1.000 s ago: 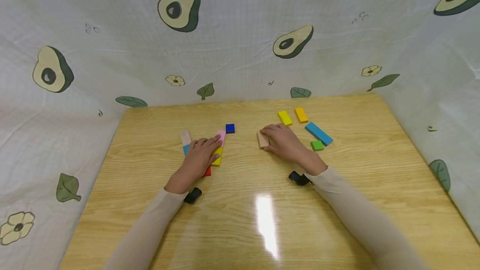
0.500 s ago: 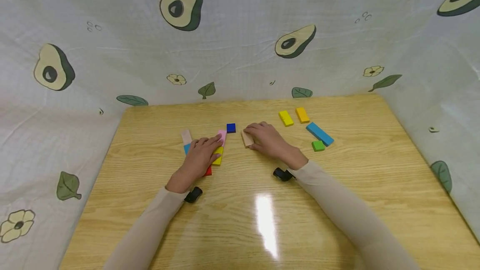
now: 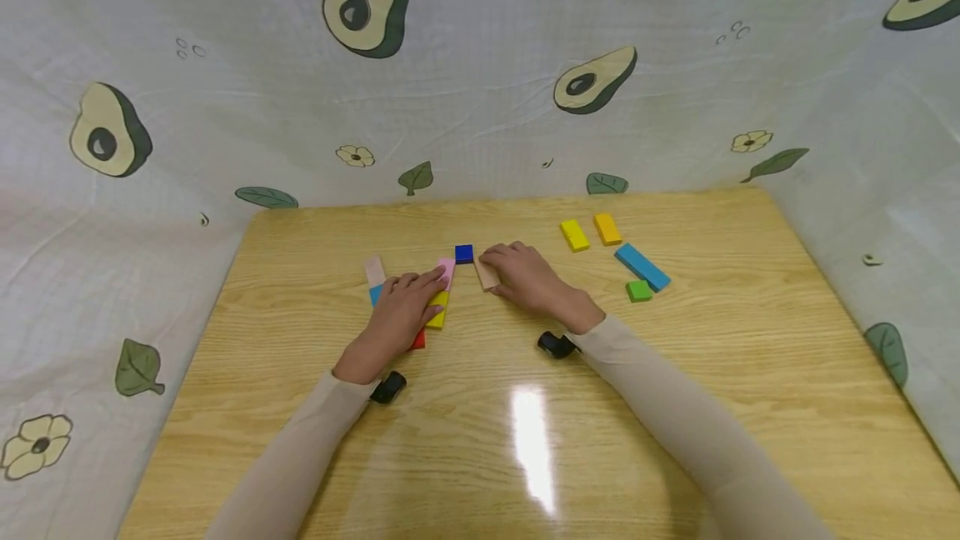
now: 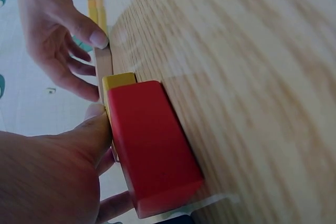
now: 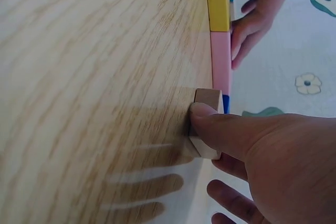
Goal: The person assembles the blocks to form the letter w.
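Note:
My right hand (image 3: 528, 277) pinches a plain wooden block (image 3: 487, 275) between thumb and fingers. That block lies on the table just right of a dark blue cube (image 3: 464, 253). My left hand (image 3: 397, 315) rests over a group of flat blocks, its fingers reaching a pink block (image 3: 447, 267) and its thumb at a yellow block (image 3: 437, 318). A red block (image 4: 152, 140) shows beside the left thumb in the left wrist view. From under the left hand's far side emerge a light blue block (image 3: 376, 293) and a pale block (image 3: 374, 270); the hand hides the middle of this group.
On the right of the wooden table (image 3: 465, 440) lie a loose yellow block (image 3: 574, 235), an orange block (image 3: 607, 228), a long blue block (image 3: 642, 266) and a small green block (image 3: 640, 291). A printed cloth (image 3: 480, 90) hangs behind and at the sides.
My right hand has slid the wooden block leftward across the table, up close to the dark blue cube. The left hand has stayed in place on its blocks.

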A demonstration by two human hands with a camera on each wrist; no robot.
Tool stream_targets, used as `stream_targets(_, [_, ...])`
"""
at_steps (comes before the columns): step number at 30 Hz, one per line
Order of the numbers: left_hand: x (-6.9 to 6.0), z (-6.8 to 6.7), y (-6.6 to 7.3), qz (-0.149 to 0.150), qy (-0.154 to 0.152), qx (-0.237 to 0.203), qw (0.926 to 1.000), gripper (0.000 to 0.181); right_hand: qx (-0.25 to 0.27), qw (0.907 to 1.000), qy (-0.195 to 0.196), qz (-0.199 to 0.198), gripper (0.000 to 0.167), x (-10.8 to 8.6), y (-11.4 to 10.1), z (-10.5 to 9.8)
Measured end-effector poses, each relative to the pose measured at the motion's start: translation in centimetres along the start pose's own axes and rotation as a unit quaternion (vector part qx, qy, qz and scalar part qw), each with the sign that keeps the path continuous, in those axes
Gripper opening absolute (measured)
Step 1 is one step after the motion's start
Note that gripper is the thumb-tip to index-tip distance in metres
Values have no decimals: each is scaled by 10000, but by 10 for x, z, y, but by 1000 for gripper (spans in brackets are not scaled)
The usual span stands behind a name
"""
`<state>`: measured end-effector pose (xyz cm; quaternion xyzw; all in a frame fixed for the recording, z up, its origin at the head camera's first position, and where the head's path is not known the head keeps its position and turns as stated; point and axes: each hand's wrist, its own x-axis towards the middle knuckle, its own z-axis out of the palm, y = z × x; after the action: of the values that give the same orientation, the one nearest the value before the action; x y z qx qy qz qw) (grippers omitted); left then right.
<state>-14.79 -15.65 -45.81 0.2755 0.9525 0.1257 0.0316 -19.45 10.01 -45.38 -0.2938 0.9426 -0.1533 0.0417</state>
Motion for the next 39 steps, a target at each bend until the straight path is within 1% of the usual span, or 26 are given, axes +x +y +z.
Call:
stream_targets(11, [2, 1, -1, -10, -36, 21, 10000, 48, 91, 9999, -44, 14, 53, 0, -2, -3])
stream_targets(20, [3, 1, -2, -29, -121, 68, 9999, 48, 193, 9998, -67, 63, 55, 1, 0, 0])
stream_targets(23, [3, 1, -1, -26, -94, 88, 9999, 48, 199, 9998, -57, 73, 57, -1, 1, -1])
stream_targets(26, [2, 2, -1, -8, -49, 61, 10000, 48, 304, 9995, 21, 130, 60, -8, 5, -5])
stream_targets(32, [2, 2, -2, -6, -34, 16, 10000, 47, 610, 9969, 276, 405, 61, -28, 26, -14])
stream_targets(39, [2, 2, -2, 2, -46, 7, 10000, 46, 435, 9949, 501, 753, 62, -47, 64, -24])
